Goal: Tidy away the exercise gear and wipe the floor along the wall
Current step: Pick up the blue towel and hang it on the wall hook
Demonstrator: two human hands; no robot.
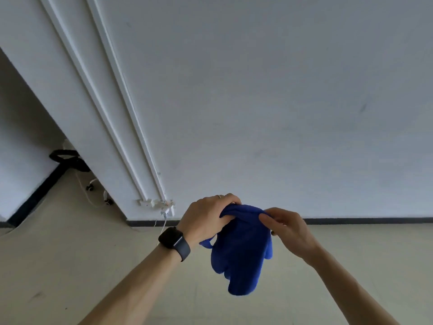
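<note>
Both hands, left and right, grip the blue cloth bunched below the wall, probably readying it for floor wiping.

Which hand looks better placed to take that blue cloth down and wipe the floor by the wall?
Probably the left hand: its fingers wrap over the bunched top of the blue cloth, while the right hand only pinches an edge. Either could reach the floor.

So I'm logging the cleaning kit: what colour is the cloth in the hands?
The cloth is plain deep blue, seen clearly in the head view.
</note>
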